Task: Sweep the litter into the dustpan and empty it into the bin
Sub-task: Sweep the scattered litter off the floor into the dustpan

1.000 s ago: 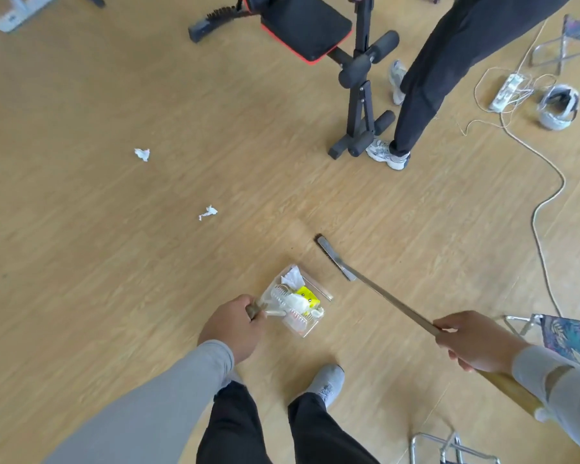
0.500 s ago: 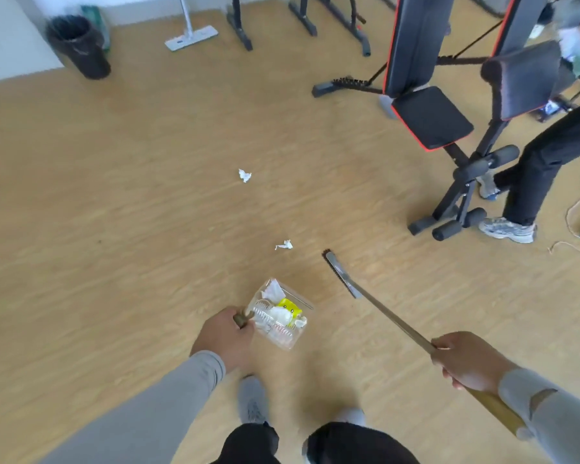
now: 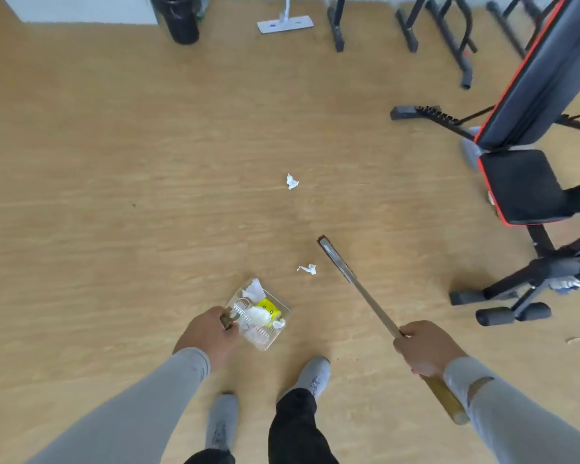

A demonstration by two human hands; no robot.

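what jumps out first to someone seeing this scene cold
Low and central, the left hand holds a clear dustpan already loaded with white scraps and something yellow, while the right hand grips a long broom angled out over the wooden floor. Two crumpled paper bits lie ahead. A black bin stands at the far wall, a weight bench at right.
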